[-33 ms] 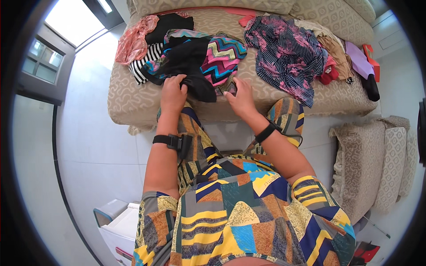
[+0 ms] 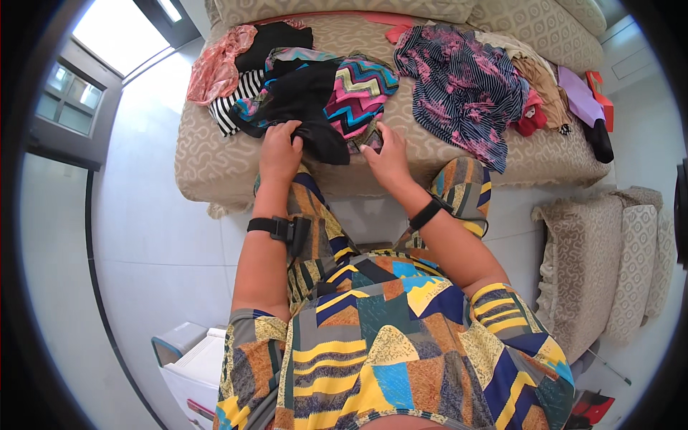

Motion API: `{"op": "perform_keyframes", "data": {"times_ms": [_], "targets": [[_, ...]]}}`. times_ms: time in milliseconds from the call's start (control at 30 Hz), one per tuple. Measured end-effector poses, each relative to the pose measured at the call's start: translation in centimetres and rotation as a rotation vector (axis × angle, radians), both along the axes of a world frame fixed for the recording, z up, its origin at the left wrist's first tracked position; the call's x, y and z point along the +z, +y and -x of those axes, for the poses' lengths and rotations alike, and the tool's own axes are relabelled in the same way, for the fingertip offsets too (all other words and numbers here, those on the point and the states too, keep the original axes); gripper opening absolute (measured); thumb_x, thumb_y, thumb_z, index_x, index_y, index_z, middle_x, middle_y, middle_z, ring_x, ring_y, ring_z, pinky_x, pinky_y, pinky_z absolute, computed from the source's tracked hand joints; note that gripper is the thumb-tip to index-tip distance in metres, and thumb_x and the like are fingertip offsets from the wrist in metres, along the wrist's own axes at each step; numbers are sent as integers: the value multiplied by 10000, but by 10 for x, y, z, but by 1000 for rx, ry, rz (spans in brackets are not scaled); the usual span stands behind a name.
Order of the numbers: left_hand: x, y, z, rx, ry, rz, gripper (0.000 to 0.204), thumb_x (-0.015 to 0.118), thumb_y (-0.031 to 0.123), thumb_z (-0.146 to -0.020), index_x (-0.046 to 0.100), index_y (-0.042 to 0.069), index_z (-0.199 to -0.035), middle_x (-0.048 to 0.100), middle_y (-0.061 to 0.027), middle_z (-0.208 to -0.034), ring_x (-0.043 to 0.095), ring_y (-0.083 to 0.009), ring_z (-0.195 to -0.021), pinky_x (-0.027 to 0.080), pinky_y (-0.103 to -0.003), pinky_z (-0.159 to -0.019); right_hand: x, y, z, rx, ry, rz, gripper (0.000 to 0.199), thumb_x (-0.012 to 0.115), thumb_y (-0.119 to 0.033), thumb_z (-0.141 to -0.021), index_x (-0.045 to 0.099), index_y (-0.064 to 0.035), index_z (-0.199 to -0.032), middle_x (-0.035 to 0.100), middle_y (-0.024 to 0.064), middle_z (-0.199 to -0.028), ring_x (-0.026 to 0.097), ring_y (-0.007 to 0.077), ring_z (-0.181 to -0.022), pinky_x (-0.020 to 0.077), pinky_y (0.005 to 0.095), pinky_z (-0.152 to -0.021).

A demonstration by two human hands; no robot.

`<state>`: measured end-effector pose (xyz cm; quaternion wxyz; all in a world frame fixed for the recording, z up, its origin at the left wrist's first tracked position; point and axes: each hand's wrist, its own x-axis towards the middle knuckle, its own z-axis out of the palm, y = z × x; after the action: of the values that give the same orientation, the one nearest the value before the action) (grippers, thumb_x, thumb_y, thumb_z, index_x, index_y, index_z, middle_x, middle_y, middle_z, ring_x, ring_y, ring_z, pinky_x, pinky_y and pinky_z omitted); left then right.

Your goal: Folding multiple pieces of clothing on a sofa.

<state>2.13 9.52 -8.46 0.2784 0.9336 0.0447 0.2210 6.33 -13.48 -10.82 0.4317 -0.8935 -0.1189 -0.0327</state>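
Black garment [image 2: 308, 107] under both hands' fingers [image 2: 287, 132]

Black garment [image 2: 308, 107] under my fingers [image 2: 287, 132] is soft matt cloth; zigzag top [image 2: 362, 89] thin knit-looking fabric; sofa [image 2: 208, 165] cover textured woven beige upholstery; floor [image 2: 158, 236] tiles smooth, slightly glossy

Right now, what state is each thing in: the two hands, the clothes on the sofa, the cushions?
left hand: fingers closed on the black garment, gripping it.
right hand: flat, pressing the zigzag garment.
black garment: crumpled, unfolded.
zigzag garment: partly spread, under the black one.
navy floral garment: spread loose, unfolded.
pink garment: bunched at the sofa edge.
striped garment: crumpled.
cushions: leaning beside the sofa.
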Motion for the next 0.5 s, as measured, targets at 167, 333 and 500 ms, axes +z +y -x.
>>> {"op": "perform_keyframes", "data": {"times_ms": [167, 333, 500], "targets": [[1, 0, 3, -2, -29, -5, 275, 577, 76, -802, 651, 55, -1066, 652, -133, -1009, 573, -336, -991, 472, -419, -887, -19, 13, -14, -163, 184, -283, 512, 714, -214, -766, 567, 60, -1173, 632, 244, -1073, 599, 387, -1010, 462, 440, -888], [3, -1, 2, -13, -29, -13, 266, 576, 72, -801, 660, 59, -1054, 656, -124, -1003, 578, -332, -987, 473, -417, -886, -32, 3, -35, -54, 291, -86, 414, 679, -225, -799, 600, 54, -1095, 670, 233, -944, 649, 371, -883, 490, 444, -793], [2, 0, 8, 1, -14, -52, 259, 576, 69, -811, 659, 70, -1057, 655, -120, -1009, 579, -332, -993, 480, -419, -872, -3, 8, -12, -155, 445, -686, 232, 551, -151, -902, 550, 18, -1062, 653, 151, -935, 657, 271, -914, 531, 390, -723]]}}
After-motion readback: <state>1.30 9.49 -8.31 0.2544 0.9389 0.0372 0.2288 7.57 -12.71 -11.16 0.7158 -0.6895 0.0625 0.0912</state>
